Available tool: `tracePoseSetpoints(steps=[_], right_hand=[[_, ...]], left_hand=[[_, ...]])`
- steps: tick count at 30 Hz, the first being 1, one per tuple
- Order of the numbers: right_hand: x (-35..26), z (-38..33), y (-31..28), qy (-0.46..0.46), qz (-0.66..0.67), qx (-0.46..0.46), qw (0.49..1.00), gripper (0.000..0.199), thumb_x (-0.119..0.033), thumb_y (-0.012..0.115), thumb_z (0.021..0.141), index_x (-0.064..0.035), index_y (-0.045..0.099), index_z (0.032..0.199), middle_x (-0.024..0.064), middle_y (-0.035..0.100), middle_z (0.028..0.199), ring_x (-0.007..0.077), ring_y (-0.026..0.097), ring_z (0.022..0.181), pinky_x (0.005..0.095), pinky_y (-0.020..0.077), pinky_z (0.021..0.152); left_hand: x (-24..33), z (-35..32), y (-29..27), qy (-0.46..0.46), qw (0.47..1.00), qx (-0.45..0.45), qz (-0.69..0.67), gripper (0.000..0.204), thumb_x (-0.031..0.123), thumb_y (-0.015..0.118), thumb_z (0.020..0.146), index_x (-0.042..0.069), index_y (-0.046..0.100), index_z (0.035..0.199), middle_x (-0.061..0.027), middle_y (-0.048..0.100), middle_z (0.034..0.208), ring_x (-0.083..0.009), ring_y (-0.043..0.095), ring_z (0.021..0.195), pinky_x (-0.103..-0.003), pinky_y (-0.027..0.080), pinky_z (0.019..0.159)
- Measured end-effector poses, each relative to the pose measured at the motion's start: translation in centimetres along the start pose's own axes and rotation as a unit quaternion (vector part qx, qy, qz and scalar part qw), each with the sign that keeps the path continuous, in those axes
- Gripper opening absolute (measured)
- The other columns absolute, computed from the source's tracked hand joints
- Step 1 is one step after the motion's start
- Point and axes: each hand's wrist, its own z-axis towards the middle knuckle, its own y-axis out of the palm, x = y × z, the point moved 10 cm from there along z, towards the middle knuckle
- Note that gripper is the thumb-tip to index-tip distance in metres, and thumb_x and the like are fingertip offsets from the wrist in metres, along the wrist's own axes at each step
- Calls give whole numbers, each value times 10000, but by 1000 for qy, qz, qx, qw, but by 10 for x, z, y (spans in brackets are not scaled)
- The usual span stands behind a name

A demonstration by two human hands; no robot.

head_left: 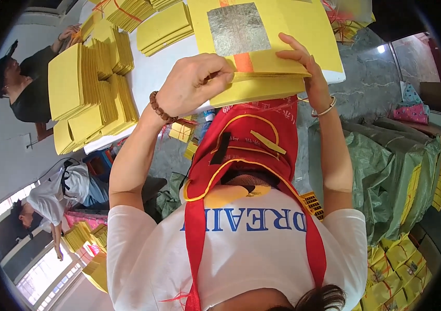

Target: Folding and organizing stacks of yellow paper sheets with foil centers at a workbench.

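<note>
- Head view, far left: we see a co-worker [26,88] with an arm out toward the yellow stacks [67,83]; lower down, a second person [67,186] bends near more yellow paper.
- Next, the white desk [145,78] shows between those stacks and a smaller pile [164,31].
- Left of centre, our left hand [197,80] has thumb and fingers together, apparently clamped on the near edge of the paper [303,23].
- At centre, that paper lies at the desk's near side, above our red apron [251,137], bearing a foil square [238,28] and an orange strip [243,62]. Its near edge shows an upper and a lower layer.
- Right of centre, our right hand [314,76] lies at the paper's right corner, fingers spread apart on top; the thumb is hidden, so we cannot tell whether it grips.
- We judge the step in hand to be folding or aligning that edge; the next move seems to call for level layers and even pressure along it.
- Far right: a green wrap [368,166], with tied yellow bundles [394,272] below.
</note>
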Motion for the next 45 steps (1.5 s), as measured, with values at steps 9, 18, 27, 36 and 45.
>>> tracePoseSetpoints(steps=[9,18,27,36,45], right_hand=[[-2,0,2,-11,-8,-6,1000,643,-541,249,909,-37,600,1098,93,317,1435,211,319,1301,330,269,1042],[-4,0,3,-11,-1,-10,1000,659,-536,217,923,-22,590,1104,108,314,1434,215,321,1298,341,255,1049],[-2,-2,5,-64,20,-36,997,623,-585,406,853,-57,576,1136,108,298,1441,232,291,1318,347,258,1049],[-4,0,0,-18,30,-22,999,263,-67,644,774,-84,616,1035,50,403,1382,198,361,1279,336,283,1051],[-1,0,-1,15,72,-4,997,198,-89,606,823,-63,629,1018,56,415,1369,186,397,1243,311,337,1009]], left_hand=[[-4,1,1,-18,999,-3,-26,172,173,559,800,14,603,848,-110,544,662,-230,534,574,-314,432,545],[-17,0,6,-66,995,-24,-72,150,122,557,841,-24,572,811,-28,535,688,-89,471,611,-240,389,560],[-28,-2,7,-101,987,-7,-123,168,137,549,862,-23,562,815,1,522,686,-56,460,647,-212,387,584],[-33,-4,5,-87,988,15,-126,186,187,580,841,9,613,886,-31,569,694,-87,489,605,-238,399,537],[5,-7,-18,112,990,71,44,495,263,706,731,74,564,1166,-119,509,1194,-299,442,1086,-375,385,921]])
